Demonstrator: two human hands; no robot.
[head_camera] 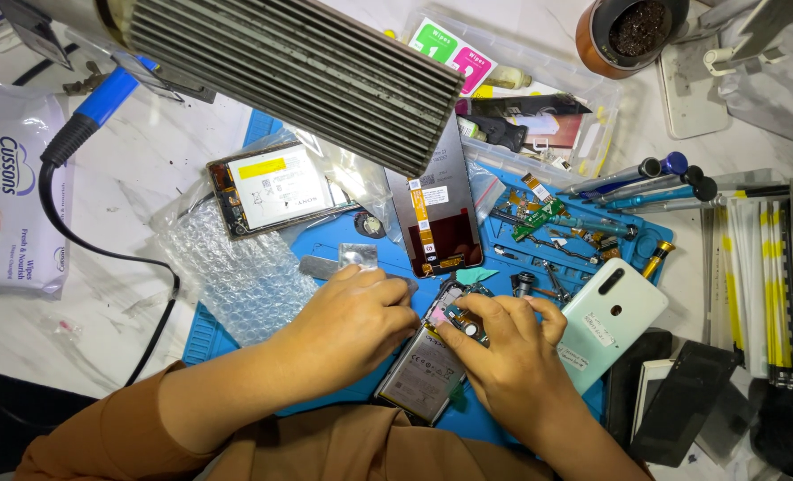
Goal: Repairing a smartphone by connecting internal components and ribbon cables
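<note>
Open phone (425, 365): back off, grey battery showing, on blue mat (343, 240) | left hand (347, 321) holds its edge | right hand (503, 352) pinches small camera part (464, 322) | clear box (539, 98) above mat holds packets

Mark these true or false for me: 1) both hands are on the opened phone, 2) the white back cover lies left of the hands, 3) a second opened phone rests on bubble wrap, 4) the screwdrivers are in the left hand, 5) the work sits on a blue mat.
1. True: the left hand and right hand both rest on the opened phone.
2. False: the white back cover lies to the right of the hands.
3. True: the second opened phone rests on the bubble wrap.
4. False: the screwdrivers lie on the table at upper right, unheld.
5. True: the blue mat is under the work.
</note>
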